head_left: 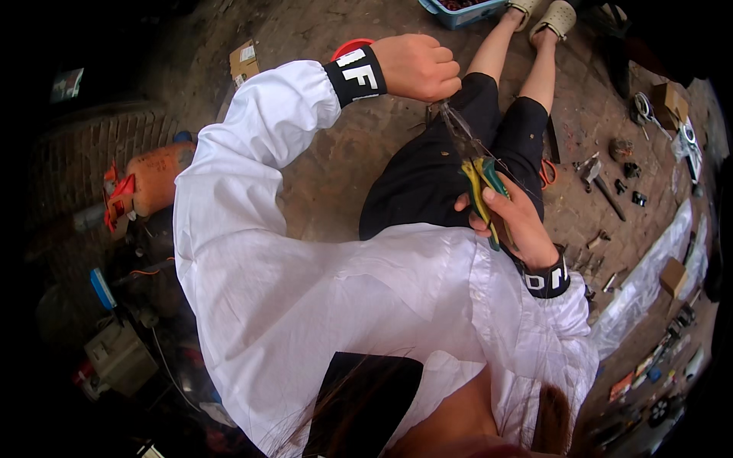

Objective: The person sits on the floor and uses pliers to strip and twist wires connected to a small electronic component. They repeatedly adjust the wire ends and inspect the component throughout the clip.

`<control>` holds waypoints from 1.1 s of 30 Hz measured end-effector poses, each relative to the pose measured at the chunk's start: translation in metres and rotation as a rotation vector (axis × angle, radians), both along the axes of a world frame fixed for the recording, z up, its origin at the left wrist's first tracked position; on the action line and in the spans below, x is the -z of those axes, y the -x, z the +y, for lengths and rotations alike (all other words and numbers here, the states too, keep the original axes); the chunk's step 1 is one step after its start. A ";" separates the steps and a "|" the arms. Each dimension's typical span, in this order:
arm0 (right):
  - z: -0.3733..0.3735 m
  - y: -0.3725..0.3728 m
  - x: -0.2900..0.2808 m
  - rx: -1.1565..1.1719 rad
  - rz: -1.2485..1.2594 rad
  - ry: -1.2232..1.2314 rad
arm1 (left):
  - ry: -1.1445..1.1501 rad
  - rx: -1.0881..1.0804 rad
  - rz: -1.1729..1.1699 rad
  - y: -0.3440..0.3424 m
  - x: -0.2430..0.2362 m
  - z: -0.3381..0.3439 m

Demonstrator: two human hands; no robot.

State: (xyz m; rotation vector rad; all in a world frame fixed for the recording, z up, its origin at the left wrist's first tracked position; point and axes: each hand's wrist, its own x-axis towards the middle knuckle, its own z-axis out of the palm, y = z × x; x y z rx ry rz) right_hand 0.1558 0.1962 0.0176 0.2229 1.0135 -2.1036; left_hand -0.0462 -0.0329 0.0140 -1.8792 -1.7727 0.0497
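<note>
Over the lap now: the right hand (pixel 515 221) is wrapped around the yellow-and-green handles of a pair of long-nose pliers (pixel 477 172), fingers (pixel 496 197) clenched on the grips. The tool's long axis runs from about five o'clock at the handles up to eleven o'clock at the tip, and that tip sits right under the left hand (pixel 416 67). The left hand is balled into a fist, knuckles up, closed on something at the pliers' nose; what it pinches is too small to tell, though a thin wire (pixel 504 169) seems to trail off toward four o'clock beside the blades. So the working point lies at six o'clock from the left fingers, touching or nearly so, and at eleven o'clock from the right fingers, a full tool-length away. The left hand is the nearer one to the nose. All of this hangs above the black shorts (pixel 427 175), with loose tools and fittings (pixel 611 179) scattered on the brick floor (pixel 336 160) out at three o'clock.
</note>
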 end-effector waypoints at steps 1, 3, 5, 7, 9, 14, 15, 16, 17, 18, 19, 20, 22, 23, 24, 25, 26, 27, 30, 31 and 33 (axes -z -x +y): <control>-0.001 -0.001 0.000 0.005 0.009 -0.040 | 0.005 -0.005 -0.002 0.000 0.001 0.000; -0.001 -0.002 -0.002 -0.012 -0.073 -0.045 | 0.015 -0.014 -0.006 0.001 0.003 0.001; 0.000 0.000 -0.005 -0.066 -0.143 -0.026 | 0.014 -0.026 -0.021 -0.002 0.003 0.000; 0.004 0.005 -0.008 -0.156 -0.200 0.015 | -0.003 -0.024 -0.045 -0.004 0.003 -0.001; 0.003 0.005 -0.016 -0.178 -0.185 -0.015 | -0.031 -0.011 -0.077 -0.005 0.002 -0.001; -0.005 0.017 -0.018 -0.111 -0.111 -0.106 | 0.008 -0.174 -0.181 0.010 0.009 0.000; -0.009 0.020 -0.017 -0.086 -0.110 -0.119 | 0.022 -0.234 -0.219 0.011 0.013 0.001; -0.011 0.024 -0.016 -0.061 -0.109 -0.132 | 0.036 -0.294 -0.258 0.013 0.016 0.001; -0.011 0.029 -0.014 -0.066 -0.103 -0.132 | 0.042 -0.331 -0.279 0.015 0.018 0.000; -0.010 0.033 -0.014 -0.073 -0.086 -0.153 | 0.047 -0.370 -0.303 0.015 0.018 -0.001; -0.010 0.037 -0.016 -0.081 -0.069 -0.174 | 0.051 -0.408 -0.327 0.015 0.018 -0.002; -0.010 0.041 -0.017 -0.089 -0.051 -0.194 | 0.087 -0.467 -0.340 0.016 0.017 0.000; -0.010 0.045 -0.012 -0.091 -0.057 -0.192 | 0.162 -0.591 -0.359 0.018 0.015 0.004; -0.011 0.046 -0.011 -0.090 -0.068 -0.183 | 0.150 -0.621 -0.368 0.022 0.017 0.002; -0.013 0.047 -0.011 -0.090 -0.079 -0.174 | 0.138 -0.653 -0.377 0.027 0.017 -0.001; -0.015 0.046 -0.016 -0.092 -0.073 -0.203 | 0.126 -0.684 -0.386 0.031 0.018 -0.003; -0.014 0.044 -0.018 -0.114 -0.056 -0.220 | 0.130 -0.662 -0.417 0.031 0.019 -0.006; -0.012 0.043 -0.017 -0.131 -0.039 -0.236 | 0.136 -0.636 -0.447 0.028 0.014 -0.009; 0.003 0.034 -0.016 -0.232 0.089 -0.357 | 0.158 -0.483 -0.591 0.018 -0.002 -0.016; 0.008 0.032 -0.021 -0.264 0.146 -0.409 | 0.149 -0.437 -0.655 0.016 -0.004 -0.019; 0.016 0.035 -0.036 -0.324 0.263 -0.543 | 0.143 -0.386 -0.759 0.012 -0.011 -0.019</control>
